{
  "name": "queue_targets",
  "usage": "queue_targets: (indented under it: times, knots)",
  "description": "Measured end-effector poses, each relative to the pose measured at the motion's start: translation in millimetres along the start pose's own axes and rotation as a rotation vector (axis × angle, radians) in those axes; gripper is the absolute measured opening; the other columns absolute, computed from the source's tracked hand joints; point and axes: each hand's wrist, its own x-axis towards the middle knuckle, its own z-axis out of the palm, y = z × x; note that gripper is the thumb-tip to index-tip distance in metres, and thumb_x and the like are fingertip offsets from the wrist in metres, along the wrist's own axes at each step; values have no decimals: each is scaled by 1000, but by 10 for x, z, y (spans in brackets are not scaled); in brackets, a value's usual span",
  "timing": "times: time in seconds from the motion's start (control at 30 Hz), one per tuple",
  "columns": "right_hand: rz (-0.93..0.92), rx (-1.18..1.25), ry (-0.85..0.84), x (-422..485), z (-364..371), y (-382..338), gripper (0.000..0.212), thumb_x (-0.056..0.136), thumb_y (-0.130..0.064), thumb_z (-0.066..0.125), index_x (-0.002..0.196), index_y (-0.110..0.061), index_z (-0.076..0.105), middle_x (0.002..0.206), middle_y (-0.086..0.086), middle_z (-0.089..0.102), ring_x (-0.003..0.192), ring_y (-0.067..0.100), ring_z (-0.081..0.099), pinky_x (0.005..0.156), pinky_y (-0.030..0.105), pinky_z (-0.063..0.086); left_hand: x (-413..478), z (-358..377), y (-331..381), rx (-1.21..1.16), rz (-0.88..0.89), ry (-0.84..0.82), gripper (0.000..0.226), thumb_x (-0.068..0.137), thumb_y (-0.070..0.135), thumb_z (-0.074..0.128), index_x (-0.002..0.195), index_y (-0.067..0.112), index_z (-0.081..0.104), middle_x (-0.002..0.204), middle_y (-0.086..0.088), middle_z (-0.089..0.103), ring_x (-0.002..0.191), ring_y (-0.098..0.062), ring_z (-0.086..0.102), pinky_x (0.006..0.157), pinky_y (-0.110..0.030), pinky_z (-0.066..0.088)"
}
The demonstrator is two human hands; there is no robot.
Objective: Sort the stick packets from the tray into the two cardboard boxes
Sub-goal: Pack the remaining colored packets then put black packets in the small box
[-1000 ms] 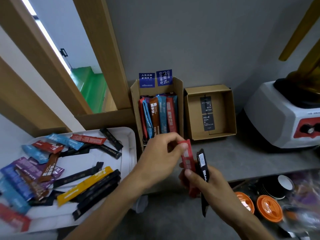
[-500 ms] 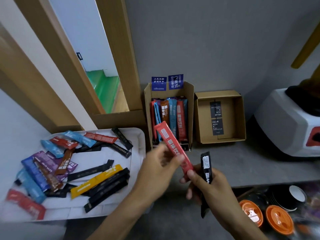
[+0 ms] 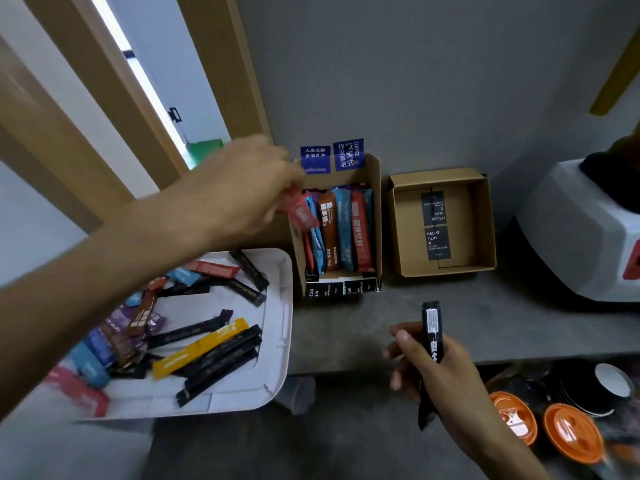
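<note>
Beside the left box (image 3: 376, 202), a tray (image 3: 277, 341) holds loose packets (image 3: 201, 348). Over that box, which is packed with upright packets (image 3: 343, 230), the blurred left hand (image 3: 242, 188) seems to pinch a red packet (image 3: 304, 213) jutting below its fingertips. Nearer, the right hand's (image 3: 446, 375) curled fingers clamp a black packet (image 3: 433, 327) upright, its top above the thumb.

The left hand (image 3: 239, 188) left its spot in front of the taller cardboard box (image 3: 376, 209), where it had met the right hand (image 3: 440, 372), and rose to that box's left rim, blurred with motion. It carried the red packet (image 3: 302, 213) along. That packet, earlier handled by both hands in front of the box, was now held by the left hand alone, tilted over the box's left edge against the coloured packets (image 3: 343, 226) standing inside. The right hand, in front of the box, was left gripping only the black packet (image 3: 433, 327).
</note>
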Motion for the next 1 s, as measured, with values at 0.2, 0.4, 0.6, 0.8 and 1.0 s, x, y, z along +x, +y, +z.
queue_targets:
  times: [0.2,0.4,0.6,0.8,1.0]
  knots:
    - [-44,-3,9,-61,-58,-7,21,93,-20,59,108,-6,64,82,11,73,57,25,63,43,27,43,723,280,161,327,172,-297,25,92,42,63,105,20,63,99,-1,58,106,-22,49,88,-37,35]
    - [-65,34,53,-81,-105,87,17,91,-10,62,103,1,64,77,20,72,48,28,59,38,29,36,881,561,204,272,181,-428,17,94,40,60,95,24,63,91,4,60,92,-20,53,84,-36,36]
    - [-52,31,75,-73,-166,254,13,91,-3,63,102,3,64,74,24,70,45,31,58,34,25,35,874,527,146,377,152,-417,24,92,45,63,102,24,60,102,0,64,103,-21,56,90,-37,35]
    - [-65,21,72,-42,-204,231,11,91,-3,63,100,3,63,73,24,70,45,32,57,34,25,34,828,505,109,401,133,-322,43,87,43,71,123,23,57,122,-3,66,116,-21,57,99,-40,35]
    - [-73,26,48,-32,-203,214,8,91,-1,63,98,3,64,71,24,69,44,31,57,35,23,35,761,623,218,471,101,-153,53,83,38,74,126,13,55,125,-11,62,115,-27,57,99,-41,42]
